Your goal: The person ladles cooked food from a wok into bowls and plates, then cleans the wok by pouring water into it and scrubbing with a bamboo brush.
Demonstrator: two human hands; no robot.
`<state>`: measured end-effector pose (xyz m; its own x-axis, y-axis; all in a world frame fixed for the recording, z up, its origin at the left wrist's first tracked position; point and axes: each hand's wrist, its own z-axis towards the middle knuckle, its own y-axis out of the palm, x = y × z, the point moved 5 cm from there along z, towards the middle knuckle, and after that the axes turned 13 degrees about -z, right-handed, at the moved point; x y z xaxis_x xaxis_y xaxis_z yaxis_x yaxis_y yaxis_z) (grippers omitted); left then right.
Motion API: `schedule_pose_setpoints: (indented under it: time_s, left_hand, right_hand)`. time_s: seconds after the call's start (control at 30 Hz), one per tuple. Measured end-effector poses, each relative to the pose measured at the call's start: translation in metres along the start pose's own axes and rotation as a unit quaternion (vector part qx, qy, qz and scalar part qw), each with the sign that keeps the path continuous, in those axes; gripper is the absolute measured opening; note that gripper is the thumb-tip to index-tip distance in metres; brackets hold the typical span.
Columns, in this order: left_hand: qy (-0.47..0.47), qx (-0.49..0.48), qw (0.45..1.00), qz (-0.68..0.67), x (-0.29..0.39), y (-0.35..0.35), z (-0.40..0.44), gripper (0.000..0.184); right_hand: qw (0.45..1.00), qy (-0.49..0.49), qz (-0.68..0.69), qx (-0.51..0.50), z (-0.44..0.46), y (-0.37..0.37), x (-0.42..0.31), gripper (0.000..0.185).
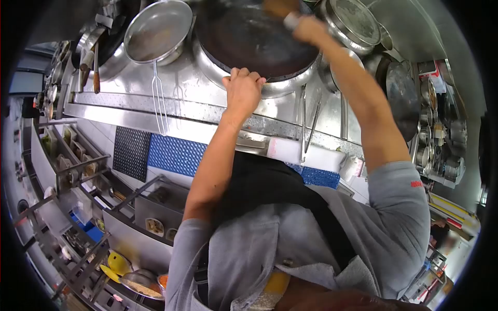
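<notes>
A large dark wok (249, 39) sits in a steel ring on the cooktop, straight in front of me. The fingers of my left hand (244, 89) are curled over its near rim. At the far right side of the wok, my right hand (308, 28) is closed on a brown brush (281, 7) with a pale band at its grip. The brush is smeared by motion and partly cut off by the top edge of the view. The inside of the wok looks dark, with a dull sheen.
Left of the wok, a round strainer (158, 32) rests on a pot, its wire handle towards me. Tongs (309, 122) lie across the front edge at right. Metal pans (353, 23) stand beyond my right arm. Ladles (89, 57) lie at far left.
</notes>
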<state>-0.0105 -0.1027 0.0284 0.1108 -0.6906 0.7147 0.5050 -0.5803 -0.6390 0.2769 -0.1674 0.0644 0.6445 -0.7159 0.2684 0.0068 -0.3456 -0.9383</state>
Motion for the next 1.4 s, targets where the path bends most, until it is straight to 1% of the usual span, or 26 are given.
schedule_pose_setpoints:
  time_s: [0.07, 0.1, 0.17, 0.23, 0.3, 0.4, 0.47, 0.5, 0.63, 0.7, 0.73, 0.77, 0.8, 0.83, 0.87, 0.9, 0.93, 1.03, 1.07, 1.13, 1.17, 1.2, 1.27, 1.3, 1.37, 1.4]
  left_hand:
    - [0.007, 0.046, 0.999, -0.013, 0.004, -0.014, 0.001, 0.010]
    - [0.012, 0.084, 0.996, -0.016, 0.006, -0.020, -0.004, 0.009]
    - [0.023, 0.111, 0.993, -0.012, 0.006, -0.026, -0.003, 0.009]
    - [0.035, 0.090, 0.995, 0.006, 0.012, -0.020, 0.001, 0.012]
    - [0.001, -0.001, 0.999, 0.045, 0.012, 0.001, 0.004, 0.017]
    - [-0.022, -0.066, 0.996, 0.065, -0.002, 0.025, 0.002, 0.025]
    - [-0.023, -0.079, 0.995, 0.050, -0.002, 0.018, 0.004, 0.025]
    - [-0.024, -0.083, 0.995, 0.039, -0.001, 0.013, 0.005, 0.024]
    - [-0.020, -0.075, 0.997, 0.018, 0.004, 0.000, 0.006, 0.025]
    - [-0.014, -0.070, 0.997, 0.017, 0.005, -0.001, 0.005, 0.024]
    - [-0.013, -0.065, 0.998, 0.012, 0.004, 0.000, 0.007, 0.024]
    - [-0.016, -0.065, 0.998, 0.006, 0.003, 0.000, 0.005, 0.024]
    - [-0.041, -0.089, 0.995, -0.001, 0.003, 0.002, 0.005, 0.016]
    - [-0.023, -0.047, 0.999, -0.011, 0.005, 0.001, 0.003, 0.014]
    - [-0.001, -0.004, 1.000, -0.021, 0.006, 0.000, 0.001, 0.014]
    - [0.019, 0.039, 0.998, -0.035, 0.008, -0.003, -0.003, 0.016]
    - [0.026, 0.069, 0.997, -0.038, 0.012, -0.011, -0.006, 0.023]
    - [0.022, 0.103, 0.994, -0.029, 0.025, -0.028, -0.012, 0.022]
    - [0.031, 0.085, 0.996, -0.009, 0.028, -0.026, -0.011, 0.020]
    - [0.002, 0.013, 1.000, 0.010, 0.021, -0.011, -0.003, 0.021]
    - [-0.012, -0.027, 0.999, 0.019, 0.018, 0.000, -0.006, 0.021]
    - [0.011, -0.020, 0.997, 0.070, 0.012, 0.015, -0.006, 0.022]
    - [-0.013, -0.035, 0.997, 0.064, 0.005, 0.023, -0.002, 0.024]
    - [-0.023, -0.037, 0.997, 0.062, 0.003, 0.025, 0.003, 0.026]
    - [-0.010, -0.029, 0.998, 0.050, -0.001, 0.025, 0.001, 0.027]
    - [-0.002, -0.024, 0.999, 0.043, -0.002, 0.022, 0.004, 0.028]
  right_hand:
    - [0.965, -0.197, 0.173, -0.024, -0.038, 0.041, -0.054, 0.055]
    - [0.908, -0.356, 0.206, 0.078, -0.080, 0.034, -0.069, 0.061]
    - [0.919, -0.324, 0.217, -0.059, -0.132, 0.011, -0.028, 0.078]
    - [0.927, -0.361, 0.104, -0.002, -0.077, 0.051, 0.076, 0.074]
    - [0.997, -0.074, -0.029, -0.018, -0.004, 0.009, 0.147, 0.067]
    - [1.000, -0.012, -0.005, -0.026, 0.026, 0.035, 0.050, 0.061]
    - [0.982, -0.085, 0.119, -0.119, -0.020, 0.022, -0.027, 0.066]
    - [0.948, -0.206, 0.218, -0.109, -0.067, 0.013, -0.053, 0.071]
    - [0.961, -0.238, 0.120, -0.071, -0.047, 0.048, 0.047, 0.063]
    - [0.996, -0.086, 0.013, 0.018, -0.008, 0.001, 0.105, 0.054]
    - [0.993, -0.012, 0.026, 0.117, 0.005, -0.021, 0.105, 0.050]
    - [0.988, 0.041, 0.035, 0.146, 0.021, -0.022, 0.084, 0.045]
    - [0.993, 0.059, 0.020, 0.096, 0.035, -0.003, 0.056, 0.041]
    - [0.999, 0.027, 0.019, 0.006, 0.023, 0.009, 0.016, 0.037]
    - [0.991, -0.030, 0.074, -0.104, -0.006, 0.019, -0.022, 0.056]
    - [0.960, -0.133, 0.214, -0.120, -0.068, -0.005, -0.053, 0.073]
    - [0.942, -0.220, 0.230, -0.111, -0.095, 0.002, -0.061, 0.075]
    - [0.914, -0.310, 0.222, -0.141, -0.160, -0.022, 0.000, 0.079]
    - [0.890, -0.417, 0.172, -0.074, -0.127, 0.012, 0.056, 0.082]
    - [0.983, -0.181, 0.008, 0.020, -0.064, -0.028, 0.114, 0.063]
    - [0.996, -0.057, -0.061, 0.030, -0.037, -0.049, 0.145, 0.058]
    - [0.968, 0.004, -0.050, 0.247, -0.008, -0.051, 0.155, 0.054]
    - [0.984, 0.120, 0.045, 0.125, 0.020, -0.018, 0.107, 0.042]
    - [0.978, -0.026, -0.139, 0.150, 0.042, 0.032, 0.059, 0.036]
    - [0.985, -0.062, 0.056, -0.151, -0.061, -0.001, -0.022, 0.051]
    - [0.960, -0.176, 0.178, -0.125, -0.089, 0.004, -0.042, 0.052]
